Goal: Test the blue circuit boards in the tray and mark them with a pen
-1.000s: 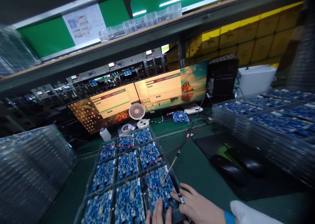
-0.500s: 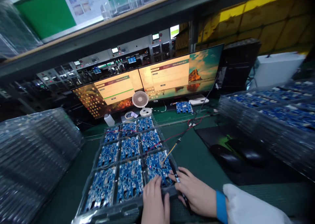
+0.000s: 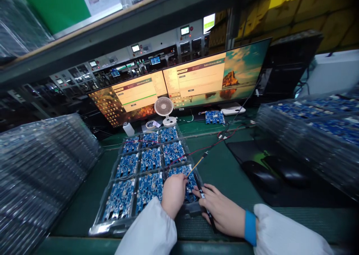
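circuit board [image 3: 183, 183] under left hand [image 3: 173, 193] fingers

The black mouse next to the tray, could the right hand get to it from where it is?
Probably yes. The right hand lies beside the tray, and only bare green mat separates it from the nearer black mouse. It holds a thin probe, though.

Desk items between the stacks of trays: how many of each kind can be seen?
Monitors: 2
Computer mice: 2
Desk fan: 1
Blue circuit boards in the clear tray by the hands: 9
Total: 14
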`<state>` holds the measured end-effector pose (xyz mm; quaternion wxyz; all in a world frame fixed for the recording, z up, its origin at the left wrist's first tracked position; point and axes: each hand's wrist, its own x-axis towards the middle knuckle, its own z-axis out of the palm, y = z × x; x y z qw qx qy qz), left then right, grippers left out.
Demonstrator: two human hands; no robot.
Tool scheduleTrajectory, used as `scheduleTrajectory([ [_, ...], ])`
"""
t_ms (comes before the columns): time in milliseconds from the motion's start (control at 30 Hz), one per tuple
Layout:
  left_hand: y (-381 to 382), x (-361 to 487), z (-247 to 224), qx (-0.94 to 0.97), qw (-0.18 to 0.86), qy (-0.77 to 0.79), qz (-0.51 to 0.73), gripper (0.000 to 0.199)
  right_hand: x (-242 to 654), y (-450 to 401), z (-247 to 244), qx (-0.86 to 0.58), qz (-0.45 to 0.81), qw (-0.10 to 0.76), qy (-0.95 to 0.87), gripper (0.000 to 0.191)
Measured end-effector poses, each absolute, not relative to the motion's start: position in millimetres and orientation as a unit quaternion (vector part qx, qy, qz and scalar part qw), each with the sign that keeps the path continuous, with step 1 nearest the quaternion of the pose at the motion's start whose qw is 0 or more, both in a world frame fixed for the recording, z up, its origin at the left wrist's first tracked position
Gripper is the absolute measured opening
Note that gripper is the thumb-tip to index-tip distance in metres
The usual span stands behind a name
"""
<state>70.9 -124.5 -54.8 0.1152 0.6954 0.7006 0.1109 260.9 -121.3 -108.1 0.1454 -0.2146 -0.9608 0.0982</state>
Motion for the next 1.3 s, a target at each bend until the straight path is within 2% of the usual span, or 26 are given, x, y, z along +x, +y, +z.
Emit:
scheduleTrajectory([
  [367,-119,60,-62,0.631,0.23,0.707,0.221,0.018,261,-123,-105,-0.22,0.121,0.144,-0.957,0.024],
  [900,-128,63,-73,0.681,0.206,0.659,0.244,0.019,260,-123,-104,-0.222,0.113,0.129,-0.96,0.027],
  [1067,-142,65,-68,0.664,0.23,0.664,0.257,0.045,260,-123,-104,-0.234,0.113,0.146,-0.955,0.029],
  [1300,-148,67,-75,0.659,0.204,0.679,0.249,0.052,260,-128,-109,-0.256,0.13,0.173,-0.942,0.027],
])
